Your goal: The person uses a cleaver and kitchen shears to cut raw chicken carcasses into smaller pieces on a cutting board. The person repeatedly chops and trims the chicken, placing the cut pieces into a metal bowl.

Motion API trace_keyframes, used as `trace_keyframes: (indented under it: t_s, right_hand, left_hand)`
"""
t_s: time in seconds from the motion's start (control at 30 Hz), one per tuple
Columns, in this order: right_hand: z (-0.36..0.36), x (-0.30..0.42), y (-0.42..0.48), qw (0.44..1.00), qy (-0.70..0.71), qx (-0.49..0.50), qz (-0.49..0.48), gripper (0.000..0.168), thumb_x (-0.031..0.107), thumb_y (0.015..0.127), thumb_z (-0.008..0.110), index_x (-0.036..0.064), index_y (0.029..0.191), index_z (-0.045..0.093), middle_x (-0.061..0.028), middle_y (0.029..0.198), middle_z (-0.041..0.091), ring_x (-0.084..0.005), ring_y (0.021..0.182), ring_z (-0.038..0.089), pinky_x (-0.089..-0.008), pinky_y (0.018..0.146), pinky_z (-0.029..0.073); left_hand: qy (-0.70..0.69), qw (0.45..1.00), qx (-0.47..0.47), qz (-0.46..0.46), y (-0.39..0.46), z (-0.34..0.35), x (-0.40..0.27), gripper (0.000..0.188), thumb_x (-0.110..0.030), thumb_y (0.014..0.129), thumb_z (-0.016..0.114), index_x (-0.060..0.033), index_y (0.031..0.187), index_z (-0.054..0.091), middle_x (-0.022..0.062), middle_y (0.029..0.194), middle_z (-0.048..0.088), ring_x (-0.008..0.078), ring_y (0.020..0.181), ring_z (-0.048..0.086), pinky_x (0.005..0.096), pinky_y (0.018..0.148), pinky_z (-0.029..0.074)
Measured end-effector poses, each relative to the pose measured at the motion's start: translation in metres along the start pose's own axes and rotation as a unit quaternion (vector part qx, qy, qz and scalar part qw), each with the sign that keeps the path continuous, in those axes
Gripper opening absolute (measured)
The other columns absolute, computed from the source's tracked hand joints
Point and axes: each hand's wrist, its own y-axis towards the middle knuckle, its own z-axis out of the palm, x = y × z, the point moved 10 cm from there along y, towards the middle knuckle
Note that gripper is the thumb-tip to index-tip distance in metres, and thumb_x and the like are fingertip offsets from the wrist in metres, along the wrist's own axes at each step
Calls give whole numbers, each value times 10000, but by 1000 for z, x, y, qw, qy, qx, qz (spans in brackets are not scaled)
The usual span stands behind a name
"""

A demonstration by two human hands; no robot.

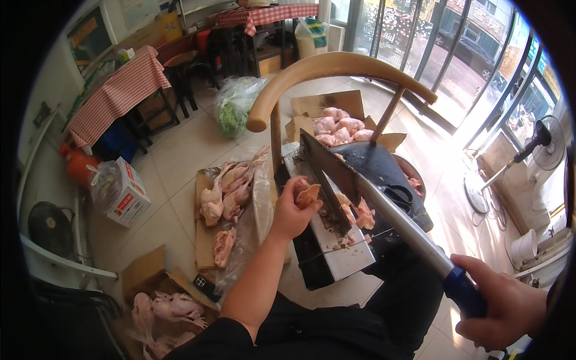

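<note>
My left hand holds a piece of raw poultry beside the fixed slotted jaw of a lever-type bone chopper. The chopper's blade is raised, and its metal lever slants towards me. My right hand grips the blue handle at the lever's end. Beneath the jaw, the metal base lies tied with wire to a wooden-backed chair. Cut poultry pieces and small scraps lie along the jaw's right side, next to black-handled scissors on the dark seat.
Whole raw birds lie on plastic-covered cardboard to the left. More fill a carton at lower left and another box behind the chair. A bowl of pieces sits right of the seat. A phone and standing fan are nearby.
</note>
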Motion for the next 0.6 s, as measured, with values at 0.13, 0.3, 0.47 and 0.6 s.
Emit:
trace_keyframes:
  t_s: [0.13,0.3,0.47,0.6]
  right_hand:
    - [0,0,-1,999,3,7,45,988,276,893,770,168,1593,81,-194,1179,537,-294,963,636,-394,890,555]
    - [-2,0,-2,999,-23,-7,36,998,271,882,778,163,1588,82,-198,1162,543,-307,934,644,-406,887,556]
    - [-2,-1,1,999,-30,-28,3,978,226,877,772,163,1582,98,-195,1089,562,-298,872,658,-412,884,559]
    - [-3,3,0,999,-26,-20,37,970,208,871,773,165,1576,108,-195,1068,561,-298,863,663,-414,886,560]
  left_hand:
    - [200,977,-39,59,-1,-1,-4,512,-144,800,852,-47,1188,532,94,1092,636,251,1004,617,366,875,519]
    - [11,999,-43,-21,5,14,31,422,-209,905,774,-18,1200,540,100,1003,653,210,958,635,351,808,522]
    - [-134,981,32,-139,0,22,46,316,-234,1016,642,25,1195,617,43,834,670,99,757,630,258,688,515]
    - [-66,989,56,-121,6,11,55,285,-251,1011,662,24,1084,688,28,823,689,76,732,616,234,677,493]
